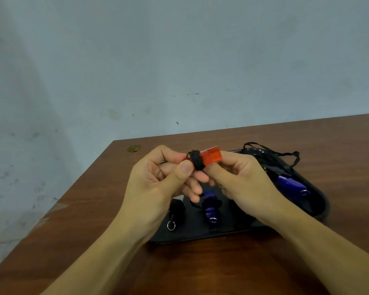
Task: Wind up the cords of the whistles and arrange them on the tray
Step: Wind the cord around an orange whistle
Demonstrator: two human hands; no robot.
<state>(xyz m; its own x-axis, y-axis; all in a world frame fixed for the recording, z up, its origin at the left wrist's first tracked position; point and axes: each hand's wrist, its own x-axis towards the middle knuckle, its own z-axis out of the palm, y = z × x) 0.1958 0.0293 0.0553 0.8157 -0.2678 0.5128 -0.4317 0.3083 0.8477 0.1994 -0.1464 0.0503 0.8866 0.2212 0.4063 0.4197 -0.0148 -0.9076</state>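
Observation:
I hold a red whistle (211, 156) above the black tray (200, 235), its black cord (195, 160) wound around its body. My left hand (158, 186) pinches the wound end with thumb and fingers. My right hand (241, 179) grips the whistle's mouthpiece end. On the tray below lie a black whistle (176, 208) with a wound cord and metal ring, a blue whistle (210, 209) with its cord wound, and a second blue whistle (292, 185) at the right whose loose black cord (285, 155) spills over the tray's far rim.
The tray sits on a brown wooden table (94, 231) whose left edge runs diagonally close to my left arm. A small brass-coloured spot (134, 148) marks the table's far left corner. A pale wall stands behind.

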